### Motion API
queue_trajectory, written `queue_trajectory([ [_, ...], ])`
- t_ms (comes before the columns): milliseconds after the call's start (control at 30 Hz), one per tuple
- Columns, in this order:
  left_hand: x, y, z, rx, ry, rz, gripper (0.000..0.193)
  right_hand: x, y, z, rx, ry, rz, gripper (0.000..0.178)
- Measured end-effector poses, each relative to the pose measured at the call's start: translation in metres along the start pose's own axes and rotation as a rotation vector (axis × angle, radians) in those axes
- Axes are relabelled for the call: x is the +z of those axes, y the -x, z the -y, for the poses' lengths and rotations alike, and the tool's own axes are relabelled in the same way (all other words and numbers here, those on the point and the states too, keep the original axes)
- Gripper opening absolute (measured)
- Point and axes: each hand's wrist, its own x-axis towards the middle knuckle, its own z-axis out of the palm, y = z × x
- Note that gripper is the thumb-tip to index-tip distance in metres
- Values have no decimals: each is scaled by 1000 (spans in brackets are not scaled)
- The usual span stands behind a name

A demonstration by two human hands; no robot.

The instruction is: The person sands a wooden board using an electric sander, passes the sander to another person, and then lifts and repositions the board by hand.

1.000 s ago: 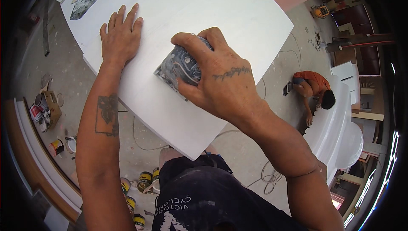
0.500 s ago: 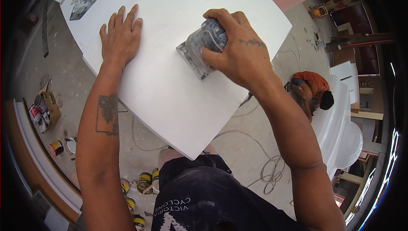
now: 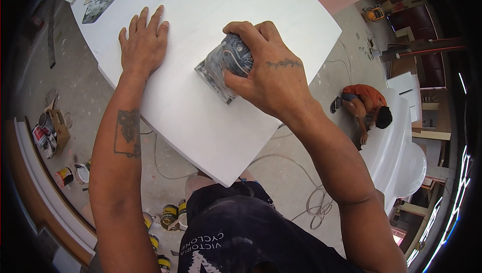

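Left hand (image 3: pixel 143 44): fingers extended and slightly spread, palm down on the white panel (image 3: pixel 216 132), beside its left edge. Right hand (image 3: pixel 273 74): gripping a dusty sander (image 3: pixel 221 64), thumb and fingers wrapped about its body. Sander located on the panel's middle portion, between the left hand and the right corner. Two smeared flat pieces (image 3: pixel 99 11) lie near the panel's far left corner. A person in orange (image 3: pixel 369 97) crouches beyond the right edge.

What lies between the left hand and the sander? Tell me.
In the head view, only the white panel lies between the left hand and the sander.
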Motion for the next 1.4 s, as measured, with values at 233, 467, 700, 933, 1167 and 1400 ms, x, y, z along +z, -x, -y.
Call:
queue_trajectory([
  [233,-1,-1,-2,17,20,-11,58,2,-5,-4,-34,25,-63,64],
  [467,-3,-2,-1,12,10,-8,59,-1,-9,-1,15,20,-21,65],
  [700,-2,-1,-2,19,10,-4,59,-1,-9,-7,-18,-3,-66,63],
  [933,3,-3,2,20,-10,-24,59,4,-3,-12,-11,34,-87,64],
  [1167,5,-3,2,43,-10,-46,58,-14,-22,-32,-3,68,-122,64],
  [1400,8,-3,5,37,-3,-48,58,-3,-12,-33,33,56,-130,64],
])
